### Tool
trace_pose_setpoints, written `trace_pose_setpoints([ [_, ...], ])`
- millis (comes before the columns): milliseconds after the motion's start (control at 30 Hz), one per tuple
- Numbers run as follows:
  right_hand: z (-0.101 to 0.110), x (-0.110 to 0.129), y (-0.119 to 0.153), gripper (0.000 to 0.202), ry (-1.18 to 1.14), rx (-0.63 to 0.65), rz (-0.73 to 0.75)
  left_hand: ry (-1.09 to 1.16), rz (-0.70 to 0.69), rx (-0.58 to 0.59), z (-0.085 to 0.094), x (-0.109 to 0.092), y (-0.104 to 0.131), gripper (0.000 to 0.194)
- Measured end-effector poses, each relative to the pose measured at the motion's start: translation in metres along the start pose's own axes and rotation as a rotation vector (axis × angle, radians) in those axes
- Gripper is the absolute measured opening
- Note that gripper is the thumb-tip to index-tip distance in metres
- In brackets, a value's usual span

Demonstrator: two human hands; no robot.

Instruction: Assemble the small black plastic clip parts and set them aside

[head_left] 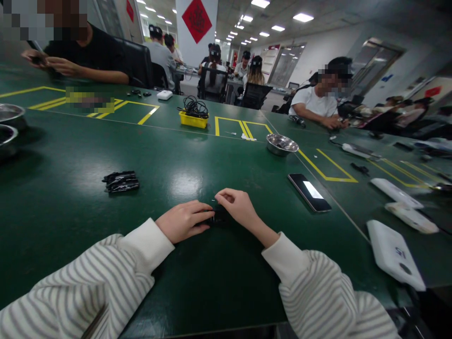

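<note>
My left hand (185, 220) rests on the green table (183, 278), its fingers closed over a small black part (219, 217) that looks like plastic. Much of that part is hidden by the fingers and dark against the table. Just to its upper right, my right hand (237, 203) is pinched, thumb against forefinger. A tiny thin, bright metal piece (213, 200) shows at its fingertips; its exact kind is too small to tell. To the left of both hands lies a row of glossy black parts (122, 181), side by side.
A phone (310, 192) lies to the right, near a steel bowl (281, 145) with small parts inside. White devices (395, 254) line the right side. Farther back stands a yellow bin (194, 119) of black cables. Two more bowls (12, 113) sit at the left edge. Several people work around.
</note>
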State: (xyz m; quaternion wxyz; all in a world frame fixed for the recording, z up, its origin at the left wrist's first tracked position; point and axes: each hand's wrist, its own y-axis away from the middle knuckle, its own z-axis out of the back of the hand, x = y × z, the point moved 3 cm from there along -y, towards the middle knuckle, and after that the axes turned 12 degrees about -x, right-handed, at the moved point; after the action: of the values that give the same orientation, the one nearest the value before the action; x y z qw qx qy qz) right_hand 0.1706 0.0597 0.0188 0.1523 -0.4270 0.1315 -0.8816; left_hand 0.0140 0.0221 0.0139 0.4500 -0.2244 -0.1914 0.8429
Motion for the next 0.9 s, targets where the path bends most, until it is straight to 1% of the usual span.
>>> trace_pose_setpoints([
  [100,-0.008,-0.010,-0.011,0.019,0.005,0.032,-0.049,0.002,-0.006,0.012,0.000,-0.001,0.000,0.027],
  [233,-0.011,-0.008,-0.015,0.011,0.100,0.055,0.053,0.001,-0.007,0.031,-0.002,-0.001,-0.001,0.028],
  [300,-0.008,-0.004,-0.015,0.010,0.146,0.077,0.076,-0.002,-0.006,0.038,-0.002,-0.001,-0.002,0.028],
  [400,-0.002,-0.004,-0.015,0.010,0.223,0.146,0.010,-0.006,-0.003,0.040,-0.002,-0.001,-0.001,0.028],
  [500,0.009,-0.009,-0.011,0.008,0.256,0.173,-0.062,-0.015,-0.006,0.031,-0.001,-0.001,0.001,0.028],
  [600,0.021,-0.011,-0.004,0.007,0.184,0.162,-0.075,-0.028,-0.004,0.021,-0.001,0.000,0.001,0.028],
  [700,0.030,-0.005,0.006,0.008,0.114,0.109,0.009,-0.049,0.012,0.011,0.000,0.002,0.002,0.028],
  [767,0.031,0.002,0.012,0.008,0.071,0.092,0.072,-0.065,0.026,0.011,0.001,0.003,0.001,0.028],
  [900,0.021,0.013,0.022,0.010,-0.054,0.193,0.127,-0.099,0.043,0.010,0.001,0.004,0.002,0.028],
])
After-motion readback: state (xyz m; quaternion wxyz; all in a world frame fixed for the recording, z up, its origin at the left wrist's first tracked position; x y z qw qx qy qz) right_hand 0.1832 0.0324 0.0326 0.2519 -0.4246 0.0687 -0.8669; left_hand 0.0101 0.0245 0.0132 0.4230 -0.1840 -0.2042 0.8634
